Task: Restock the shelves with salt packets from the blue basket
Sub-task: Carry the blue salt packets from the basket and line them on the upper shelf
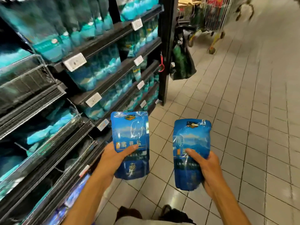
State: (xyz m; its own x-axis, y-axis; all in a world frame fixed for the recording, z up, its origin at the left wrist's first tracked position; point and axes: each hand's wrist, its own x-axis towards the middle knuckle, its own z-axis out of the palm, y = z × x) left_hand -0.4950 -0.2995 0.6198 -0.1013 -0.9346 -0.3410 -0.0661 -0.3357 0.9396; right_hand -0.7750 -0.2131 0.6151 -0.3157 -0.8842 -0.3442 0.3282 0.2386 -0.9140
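In a shop aisle, I hold two blue salt packets upright before me, one in each hand. My left hand (pixel 112 157) grips the left packet (pixel 130 143) at its lower half, thumb curled across the front, fingers hidden behind. My right hand (pixel 208 169) grips the right packet (pixel 189 153) the same way, thumb pressed on its face, fingers wrapped round its right edge. The two packets are apart, with tiled floor (pixel 243 111) showing between them. To my left run the shelves (pixel 103 41), dark and tiered, stocked with blurred teal and blue packets and hung with white price tags (pixel 74 62). The left packet sits just beside the lower shelf fronts, not touching them as far as I can tell. A wire trolley (pixel 214 15) stands far up the aisle at upper right. The blue basket is out of my view.
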